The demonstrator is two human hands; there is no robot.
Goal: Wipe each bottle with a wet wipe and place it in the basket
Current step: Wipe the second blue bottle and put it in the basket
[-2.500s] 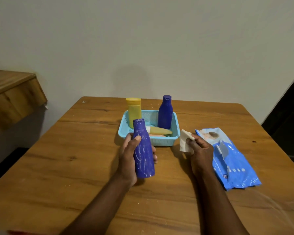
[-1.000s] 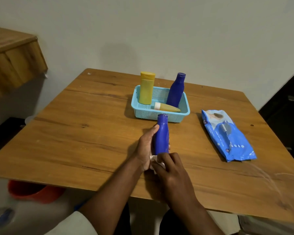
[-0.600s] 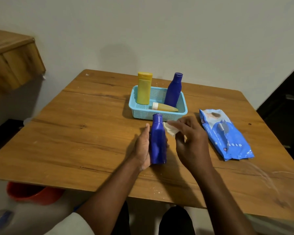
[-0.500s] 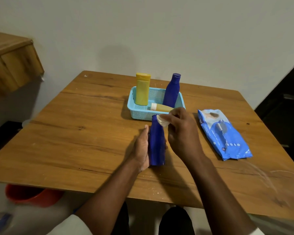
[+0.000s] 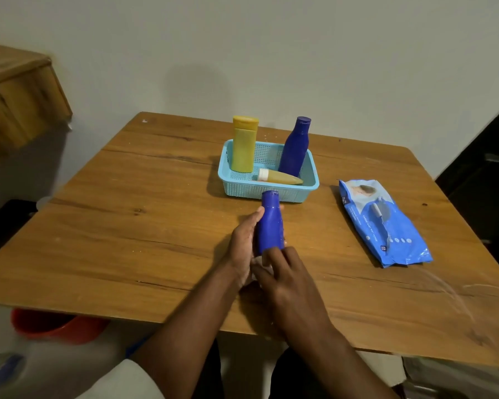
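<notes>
1. The left hand [image 5: 242, 246] grasps a blue bottle [image 5: 269, 226], thumb up along its left side and fingertips just showing round its right side, holding it upright with its base near the worktop [image 5: 127, 231].
2. The right hand [image 5: 283, 272] is curled over the lower front of that bottle, fingers bent against it. A small patch of white wet wipe [image 5: 258, 262] shows between the 2 hands, pressed under the right fingers against the bottle's bottom part; most of the wipe is hidden.
3. The held bottle stands just in front of the light blue basket [image 5: 236, 189], its cap overlapping the basket's near wall in the view; whether it touches the basket cannot be told.
4. Inside the basket are 3 things: a yellow bottle [image 5: 244, 145] upright in the far left corner, a dark blue bottle [image 5: 294, 148] upright and tilted slightly at the far right, and a small yellow tube [image 5: 278, 177] with a white cap lying on its side along the near wall.
5. To the right of the basket, well apart from the hands, a blue wet wipe pack [image 5: 383, 226] lies flat on the worktop, its flap near the middle.
6. Both forearms reach in from the near edge of the worktop, and a white sleeve [image 5: 121, 381] shows at the bottom left.
7. Under the worktop's left near edge sits a red container [image 5: 55, 326], partly hidden. A wooden shelf [image 5: 18, 93] juts from the wall at the far left.
</notes>
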